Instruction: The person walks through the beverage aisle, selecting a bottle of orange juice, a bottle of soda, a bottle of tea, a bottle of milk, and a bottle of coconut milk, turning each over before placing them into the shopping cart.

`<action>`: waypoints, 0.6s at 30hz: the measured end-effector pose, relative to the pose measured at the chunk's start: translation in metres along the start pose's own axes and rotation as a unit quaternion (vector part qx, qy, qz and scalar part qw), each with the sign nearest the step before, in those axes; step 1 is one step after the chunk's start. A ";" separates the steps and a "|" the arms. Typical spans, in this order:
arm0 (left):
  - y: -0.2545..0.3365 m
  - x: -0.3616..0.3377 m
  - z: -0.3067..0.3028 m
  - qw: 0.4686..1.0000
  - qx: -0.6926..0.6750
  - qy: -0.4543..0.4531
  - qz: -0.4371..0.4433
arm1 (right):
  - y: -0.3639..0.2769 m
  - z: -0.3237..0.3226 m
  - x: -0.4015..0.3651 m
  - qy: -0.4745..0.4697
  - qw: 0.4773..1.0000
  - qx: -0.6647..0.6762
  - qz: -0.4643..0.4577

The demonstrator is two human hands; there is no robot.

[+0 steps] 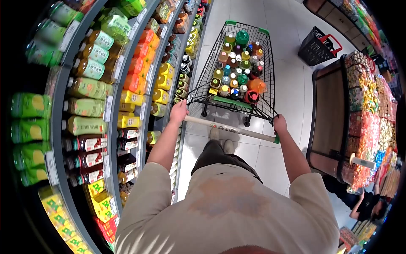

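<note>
A black wire shopping cart (272, 76) with green corner pieces stands in front of me, filled with several upright drink bottles (242, 38) with caps of many colours. Its pale handle bar (230, 128) runs across, just ahead of my shoes. My left hand (179, 111) is closed on the cart at the handle's left end, close to the shelf. At the right end, by the green end cap, my right hand (279, 123) is closed on the cart too. The fingers of both hands are partly hidden.
Shelves of bottled drinks (91, 86) with price tags line my left side. To the right stand a black basket (315, 47) with red handles and a display stand (327, 116) heaped with wrapped sweets. A person in dark clothes (372, 207) is at the lower right. Pale tiles (292, 93) cover the floor.
</note>
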State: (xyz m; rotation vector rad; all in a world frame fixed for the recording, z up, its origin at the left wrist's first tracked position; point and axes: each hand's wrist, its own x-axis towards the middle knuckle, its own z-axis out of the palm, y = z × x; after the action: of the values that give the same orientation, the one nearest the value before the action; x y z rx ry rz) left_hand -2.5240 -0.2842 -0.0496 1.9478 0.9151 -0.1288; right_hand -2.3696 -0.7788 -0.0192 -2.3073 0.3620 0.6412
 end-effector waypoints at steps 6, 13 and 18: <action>-0.053 -0.063 -0.006 1.000 -0.019 0.010 0.009 | 0.044 0.019 -0.060 -0.001 1.000 0.007 -0.006; -0.123 -0.137 -0.021 1.000 0.002 -0.006 0.022 | 0.094 0.048 -0.141 -0.008 0.999 -0.034 0.030; -0.160 -0.196 -0.038 1.000 0.010 -0.004 0.029 | 0.136 0.074 -0.201 0.007 0.999 -0.019 0.027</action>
State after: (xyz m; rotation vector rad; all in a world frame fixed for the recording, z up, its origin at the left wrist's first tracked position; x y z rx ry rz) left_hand -2.7775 -0.3175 -0.0572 1.9892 0.8549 -0.1134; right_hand -2.6211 -0.8091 -0.0338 -2.3467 0.4232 0.6645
